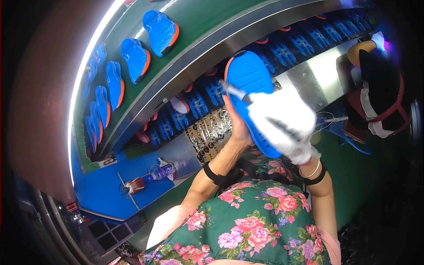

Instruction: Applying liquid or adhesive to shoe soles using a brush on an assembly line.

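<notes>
Sole in hand: blue sole with orange rim, held up in front of chest, tilted, flat blue face turned toward camera.
Left hand: bare left hand behind and under sole, fingers curled closed around its edge, carrying it.
Right hand: right hand in white glove, closed on thin pale brush-like tool, tip touching upper part of sole face; blurred, so exact finger position cannot be told.
Progress: judged as middle of work on this one piece; tool tip only at upper part, no clear coating mark visible on blue face.
Done or waiting: row of same blue soles lying on green belt above; cannot tell whether treated or not.
Nearby: small bottle on blue shelf at left, well apart from both hands.
</notes>
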A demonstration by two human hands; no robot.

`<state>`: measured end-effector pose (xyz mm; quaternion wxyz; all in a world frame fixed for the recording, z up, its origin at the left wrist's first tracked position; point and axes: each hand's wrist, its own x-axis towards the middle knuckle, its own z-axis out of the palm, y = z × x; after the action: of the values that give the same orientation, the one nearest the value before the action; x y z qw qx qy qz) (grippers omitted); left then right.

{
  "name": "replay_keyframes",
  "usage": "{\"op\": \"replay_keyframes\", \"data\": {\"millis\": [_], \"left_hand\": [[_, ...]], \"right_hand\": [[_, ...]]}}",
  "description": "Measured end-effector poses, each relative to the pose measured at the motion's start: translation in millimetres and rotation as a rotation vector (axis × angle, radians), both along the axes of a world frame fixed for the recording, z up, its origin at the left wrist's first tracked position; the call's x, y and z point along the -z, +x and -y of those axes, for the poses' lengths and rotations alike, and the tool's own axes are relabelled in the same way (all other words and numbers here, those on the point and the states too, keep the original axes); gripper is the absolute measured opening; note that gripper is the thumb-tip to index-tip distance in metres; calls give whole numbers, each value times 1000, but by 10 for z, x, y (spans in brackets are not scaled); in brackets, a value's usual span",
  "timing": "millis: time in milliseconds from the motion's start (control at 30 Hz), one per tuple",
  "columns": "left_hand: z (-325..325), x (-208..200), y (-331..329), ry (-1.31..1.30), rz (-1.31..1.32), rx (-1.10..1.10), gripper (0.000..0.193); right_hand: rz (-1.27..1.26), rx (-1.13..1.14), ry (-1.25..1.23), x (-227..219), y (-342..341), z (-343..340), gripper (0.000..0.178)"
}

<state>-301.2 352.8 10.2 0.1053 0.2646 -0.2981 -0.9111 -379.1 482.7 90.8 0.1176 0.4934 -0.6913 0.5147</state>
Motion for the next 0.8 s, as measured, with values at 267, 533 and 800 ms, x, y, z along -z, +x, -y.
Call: {"op": "replay_keyframes", "data": {"millis": [267,533,800], "left_hand": [[202,8,116,-22,-18,166,113],[224,-6,31,-69,50,84,112],[315,66,-30,219,58,-73,118]], "right_hand": [[44,-91,42,-36,11,73,27],[77,-108,-36,94,-64,43,30],[302,-74,-93,217,-99,-49,28]]}}
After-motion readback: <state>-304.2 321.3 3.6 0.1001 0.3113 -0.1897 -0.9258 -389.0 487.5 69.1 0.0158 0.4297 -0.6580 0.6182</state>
